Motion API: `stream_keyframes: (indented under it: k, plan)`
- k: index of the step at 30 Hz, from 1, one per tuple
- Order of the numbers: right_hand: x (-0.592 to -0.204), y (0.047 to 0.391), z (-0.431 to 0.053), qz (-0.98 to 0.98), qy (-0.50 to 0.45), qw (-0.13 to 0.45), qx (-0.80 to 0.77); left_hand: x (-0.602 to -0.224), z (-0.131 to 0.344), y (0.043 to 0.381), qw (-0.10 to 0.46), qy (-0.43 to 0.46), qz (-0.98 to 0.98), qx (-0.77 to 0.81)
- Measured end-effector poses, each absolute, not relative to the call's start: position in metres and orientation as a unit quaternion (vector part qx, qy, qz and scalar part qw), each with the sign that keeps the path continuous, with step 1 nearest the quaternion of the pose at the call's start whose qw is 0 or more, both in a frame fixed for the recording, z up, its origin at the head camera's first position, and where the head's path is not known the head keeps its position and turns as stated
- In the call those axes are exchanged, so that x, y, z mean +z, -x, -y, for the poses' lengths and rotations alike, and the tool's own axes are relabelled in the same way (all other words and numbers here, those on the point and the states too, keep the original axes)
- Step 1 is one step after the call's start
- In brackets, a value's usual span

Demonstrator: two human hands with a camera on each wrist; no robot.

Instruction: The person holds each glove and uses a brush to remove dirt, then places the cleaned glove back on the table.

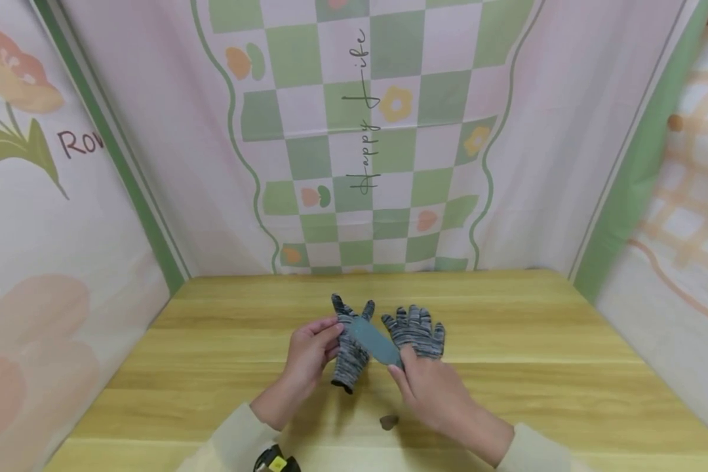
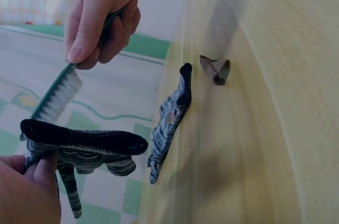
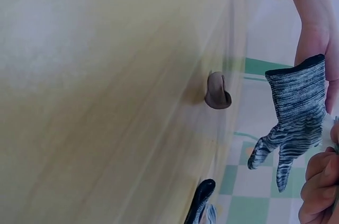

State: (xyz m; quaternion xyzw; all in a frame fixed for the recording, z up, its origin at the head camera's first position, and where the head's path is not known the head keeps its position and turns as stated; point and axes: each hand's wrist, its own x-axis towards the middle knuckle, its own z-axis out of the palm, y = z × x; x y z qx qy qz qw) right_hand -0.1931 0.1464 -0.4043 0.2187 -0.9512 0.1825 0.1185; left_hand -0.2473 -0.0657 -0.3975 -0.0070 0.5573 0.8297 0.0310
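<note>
My left hand pinches a grey-and-black knit glove by its side, holding it up above the table. In my right hand is a green-backed brush, gripped by its handle. Its white bristles face the held glove in the left wrist view; whether they touch it I cannot tell. A second knit glove lies on the table just beyond my right hand, fingers pointing away. Nearer me lies a small brown curled piece, of a kind I cannot make out.
The wooden table reaches back to a checked curtain, with more printed cloth on both sides. At the near edge, below my left sleeve, sits a black and yellow object, partly cut off.
</note>
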Motion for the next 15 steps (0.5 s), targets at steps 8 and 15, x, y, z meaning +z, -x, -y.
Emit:
stream_keyframes:
  k: [8, 15]
  plan:
    - [-0.4091, 0.1935, -0.1482, 0.948, -0.232, 0.129, 0.176, -0.3994, 0.0649, 0.2487, 0.023, 0.015, -0.555, 0.832]
    - [-0.4128, 0.1944, -0.1521, 0.952, -0.226, 0.127, 0.162, -0.3994, 0.0655, 0.2470, 0.027, 0.009, -0.556, 0.831]
